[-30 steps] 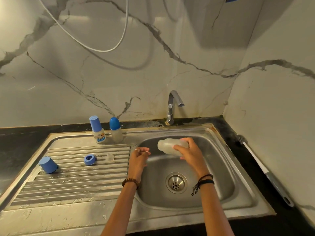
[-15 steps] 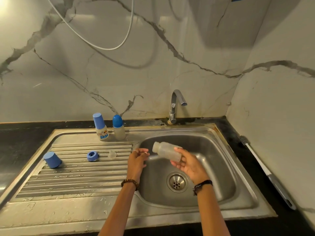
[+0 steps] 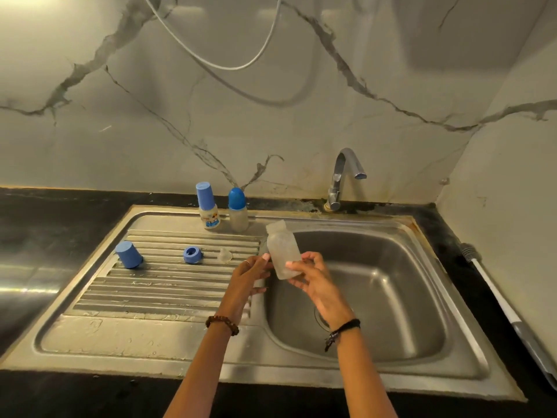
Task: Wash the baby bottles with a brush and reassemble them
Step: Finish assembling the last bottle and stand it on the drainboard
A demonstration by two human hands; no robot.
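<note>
My right hand [image 3: 313,277] grips the base of a clear open baby bottle [image 3: 281,247], held nearly upright over the left rim of the sink basin [image 3: 391,297]. Beside it, my left hand [image 3: 250,271] touches the bottle's lower side with its fingertips. On the ribbed drainboard [image 3: 168,285] lie a blue cap [image 3: 129,254], a blue screw ring [image 3: 192,254] and a clear teat [image 3: 225,255]. Two capped baby bottles [image 3: 208,210] [image 3: 237,210] stand at the drainboard's back edge. A bottle brush [image 3: 494,292] with a white handle lies on the right counter.
A chrome tap [image 3: 343,176] rises behind the basin. The black counter [image 3: 45,224] surrounds the steel sink. Marble walls close in at the back and right. A white hose [image 3: 211,60] hangs on the back wall.
My right hand has turned the bottle from lying sideways over the basin to nearly upright and carried it left toward the drainboard. My left hand now meets its side.
</note>
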